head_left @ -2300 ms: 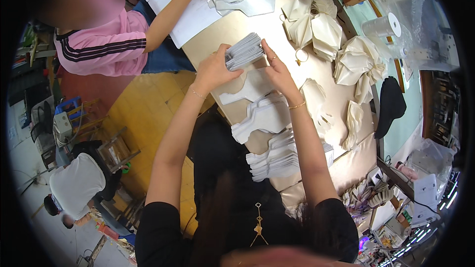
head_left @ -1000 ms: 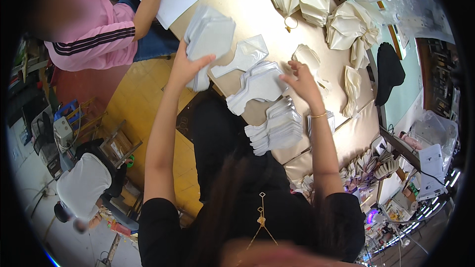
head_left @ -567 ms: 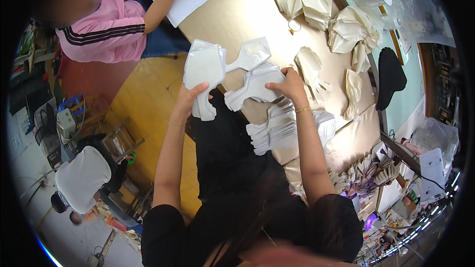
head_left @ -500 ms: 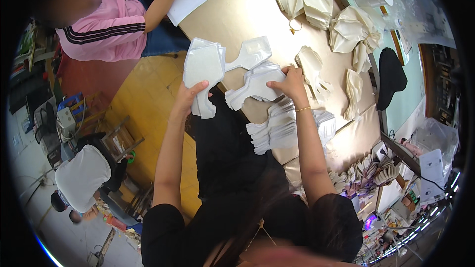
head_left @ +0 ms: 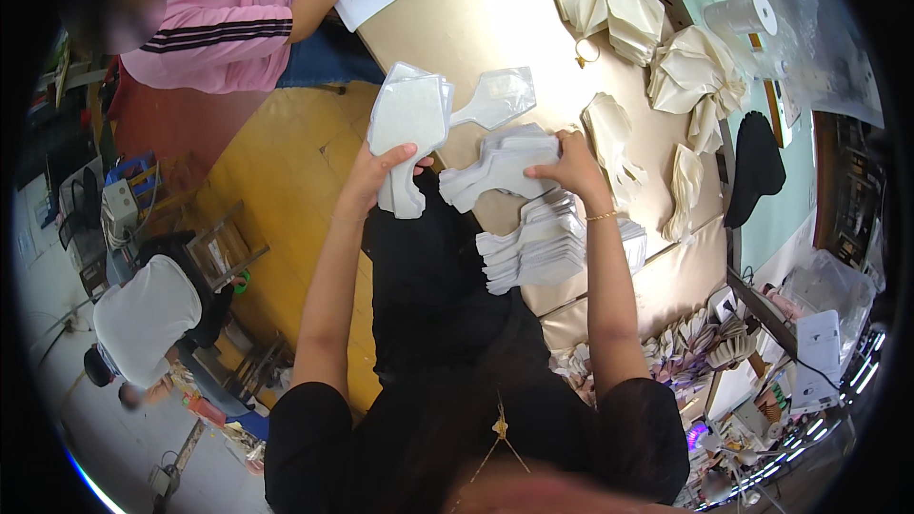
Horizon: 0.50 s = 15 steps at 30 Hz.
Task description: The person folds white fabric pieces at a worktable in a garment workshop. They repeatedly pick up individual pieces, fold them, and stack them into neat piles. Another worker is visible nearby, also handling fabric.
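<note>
A small sheaf of white, paddle-shaped cut pieces point(head_left: 409, 114) is gripped in my left hand point(head_left: 381, 174), thumb on top and fingers underneath, off the table's near-left edge. My right hand point(head_left: 579, 171) is closed on the right end of a stack of similar white pieces point(head_left: 503, 160), with its thumb lying across the top. Below that stack, partly under my right forearm, lies a fanned pile of more white pieces point(head_left: 533, 246). A single clear-edged template-like piece point(head_left: 503, 98) rests flat just beyond the stack.
Cream fabric bundles point(head_left: 609, 5) and loose cream pieces point(head_left: 611, 148) lie on the tan tabletop point(head_left: 457, 29). A metal ring point(head_left: 586, 52), a white thread spool point(head_left: 743, 11) and a black cut shape point(head_left: 755, 169) are farther right. A person in pink point(head_left: 224, 24) works at far left.
The whole view has shifted slightly. The sheaf in my left hand has turned a little and come closer to the stack. My right hand stays on the stack's right end.
</note>
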Tool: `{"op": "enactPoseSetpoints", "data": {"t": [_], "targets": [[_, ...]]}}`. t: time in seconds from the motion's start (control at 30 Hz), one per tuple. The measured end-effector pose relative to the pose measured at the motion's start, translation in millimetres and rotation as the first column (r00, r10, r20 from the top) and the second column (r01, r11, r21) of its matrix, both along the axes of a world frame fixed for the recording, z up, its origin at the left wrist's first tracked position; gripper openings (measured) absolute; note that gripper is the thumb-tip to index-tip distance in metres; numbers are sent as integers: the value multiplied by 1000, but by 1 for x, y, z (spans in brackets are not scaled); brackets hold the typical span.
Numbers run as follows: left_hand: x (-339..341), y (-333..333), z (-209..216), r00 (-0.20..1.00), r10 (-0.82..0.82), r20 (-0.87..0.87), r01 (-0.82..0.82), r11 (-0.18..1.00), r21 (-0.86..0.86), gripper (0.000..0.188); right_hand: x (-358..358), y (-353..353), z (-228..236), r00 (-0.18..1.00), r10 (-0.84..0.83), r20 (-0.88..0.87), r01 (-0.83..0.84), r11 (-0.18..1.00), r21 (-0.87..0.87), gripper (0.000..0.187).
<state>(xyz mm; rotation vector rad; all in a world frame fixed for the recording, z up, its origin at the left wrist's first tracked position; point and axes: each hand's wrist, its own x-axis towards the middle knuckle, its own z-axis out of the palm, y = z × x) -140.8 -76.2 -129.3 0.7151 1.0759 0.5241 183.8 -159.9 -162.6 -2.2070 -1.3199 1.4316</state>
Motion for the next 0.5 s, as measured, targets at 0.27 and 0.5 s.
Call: {"op": "enactPoseSetpoints", "data": {"t": [0.27, 0.5], "targets": [[-17, -17, -23, 998, 30, 54, -20, 985, -172, 67, -9, -9, 11, 962, -36, 272, -66, 932, 357, 78], [-17, -36, -36, 993, 64, 96, -45, 981, -187, 66, -18, 2, 30, 778, 396, 487, -584, 741, 332, 67]]}}
